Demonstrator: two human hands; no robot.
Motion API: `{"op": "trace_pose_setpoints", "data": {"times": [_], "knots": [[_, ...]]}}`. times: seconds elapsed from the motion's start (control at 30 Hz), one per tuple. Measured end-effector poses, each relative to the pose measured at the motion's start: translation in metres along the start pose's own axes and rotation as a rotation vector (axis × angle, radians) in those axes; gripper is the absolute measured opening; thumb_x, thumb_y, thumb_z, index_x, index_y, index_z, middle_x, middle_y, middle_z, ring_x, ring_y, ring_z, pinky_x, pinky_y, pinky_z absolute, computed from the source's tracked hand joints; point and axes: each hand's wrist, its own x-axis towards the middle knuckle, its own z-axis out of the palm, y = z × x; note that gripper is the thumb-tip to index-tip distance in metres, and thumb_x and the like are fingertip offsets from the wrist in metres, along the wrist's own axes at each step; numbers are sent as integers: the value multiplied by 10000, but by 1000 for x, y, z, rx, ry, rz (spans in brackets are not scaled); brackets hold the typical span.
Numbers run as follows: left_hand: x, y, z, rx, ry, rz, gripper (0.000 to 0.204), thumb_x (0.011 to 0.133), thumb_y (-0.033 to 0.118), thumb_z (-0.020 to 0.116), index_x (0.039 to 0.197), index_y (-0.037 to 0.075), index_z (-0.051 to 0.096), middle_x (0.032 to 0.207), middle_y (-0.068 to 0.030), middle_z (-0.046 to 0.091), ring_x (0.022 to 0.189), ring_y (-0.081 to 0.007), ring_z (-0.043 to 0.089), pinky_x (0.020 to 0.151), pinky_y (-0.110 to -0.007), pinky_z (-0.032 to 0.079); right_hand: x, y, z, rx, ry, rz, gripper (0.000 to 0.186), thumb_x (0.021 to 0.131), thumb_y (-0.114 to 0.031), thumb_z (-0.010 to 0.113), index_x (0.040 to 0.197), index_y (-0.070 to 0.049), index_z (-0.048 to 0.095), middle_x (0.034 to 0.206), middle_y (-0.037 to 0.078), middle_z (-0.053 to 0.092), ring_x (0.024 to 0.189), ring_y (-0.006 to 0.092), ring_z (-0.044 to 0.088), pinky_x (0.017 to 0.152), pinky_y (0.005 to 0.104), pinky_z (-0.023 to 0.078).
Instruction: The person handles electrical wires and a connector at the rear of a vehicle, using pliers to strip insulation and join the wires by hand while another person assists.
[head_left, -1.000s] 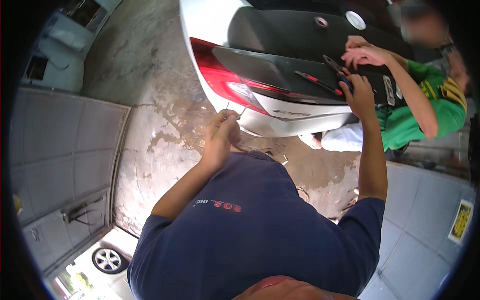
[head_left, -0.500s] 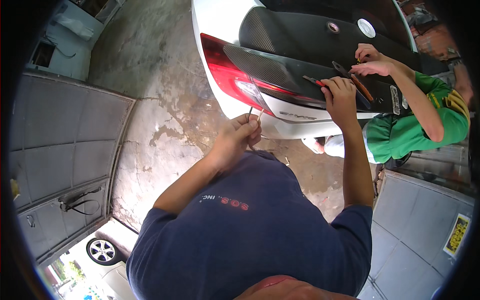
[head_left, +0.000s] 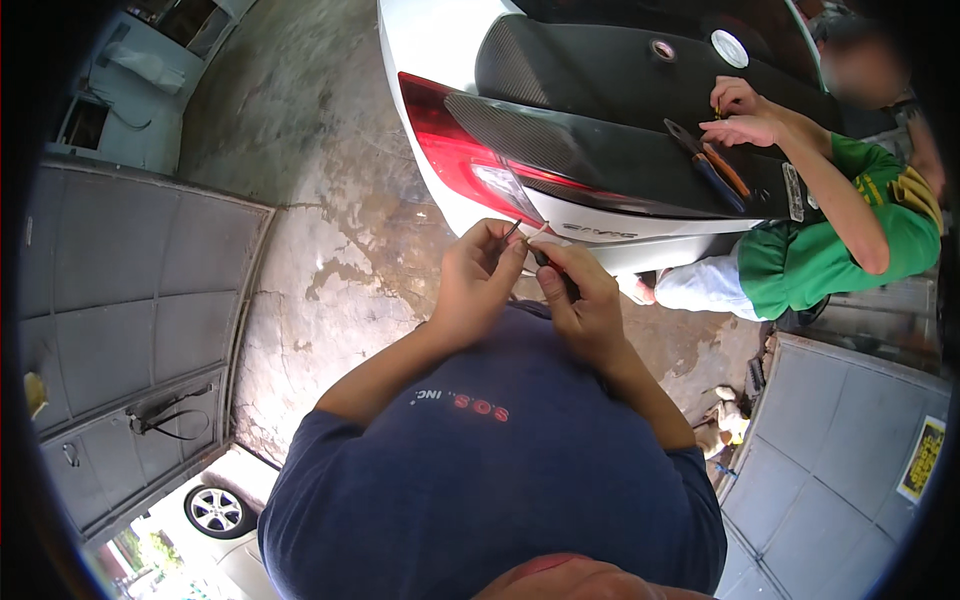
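Note:
In front of my chest, my left hand point(head_left: 480, 275) pinches a thin cable whose dark strand point(head_left: 512, 230) and pale strand point(head_left: 541, 229) stick out past the fingertips. My right hand point(head_left: 588, 300) is closed around a slim red-and-black utility knife point(head_left: 543, 258), mostly hidden by the fingers. Its tip meets the cable close to my left fingertips, though the exact contact is too small to make out. Both hands are just short of the tail light point(head_left: 497, 183) of a white car point(head_left: 590, 256).
Pliers point(head_left: 722, 180) with blue and orange handles lie on the dark trunk lid point(head_left: 600, 130). Farther back sit a tape roll point(head_left: 662, 50) and a white roll point(head_left: 730, 49). A person in green point(head_left: 800, 265) works at the right, hands point(head_left: 745, 115) above the pliers. Grey gates point(head_left: 130, 290) flank me.
My right hand has lifted the knife off the trunk lid and brought it down and left to the cable. My left hand still holds the cable. The other person's hands stay by the pliers.

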Motion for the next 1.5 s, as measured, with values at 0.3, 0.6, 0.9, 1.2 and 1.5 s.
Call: {"op": "trace_pose_setpoints", "data": {"times": [0.3,0.6,0.9,1.2,1.5], "knots": [[-4,3,7,128,-13,108,87,1024,41,590,1090,-5,558,941,4,601,817,-19,539,661,-198,434,-7,-10,-7,-86,43,48,229,968,-159,679,1143,-14,701,928,100,682,742,198,661,659,302,513],[0,4,8,110,-53,107,105,1021,45,601,1100,-15,567,958,-2,629,825,-23,553,682,-207,454,-15,-9,-3,-11,179,49,270,975,-140,690,1200,9,687,913,109,694,740,173,643,663,274,493],[-3,1,8,130,-72,113,106,1002,33,619,1086,-20,582,951,-15,657,806,-26,576,648,-192,464,-13,-6,2,-108,177,-102,266,978,-150,686,1174,29,697,901,127,699,671,199,619,611,310,474],[-3,-7,-5,260,-119,194,107,977,25,636,1053,-40,597,892,-30,671,784,-37,599,626,-210,484,-13,-19,-6,6,17,124,208,969,-124,665,1130,-1,714,905,124,701,784,240,671,699,331,509],[-2,3,-2,191,-166,16,103,1000,52,604,1058,-33,607,945,-29,657,861,-48,587,708,-221,488,-21,1,3,72,88,38,209,984,-111,664,1134,27,708,842,58,667,698,92,564,629,252,443]]}}
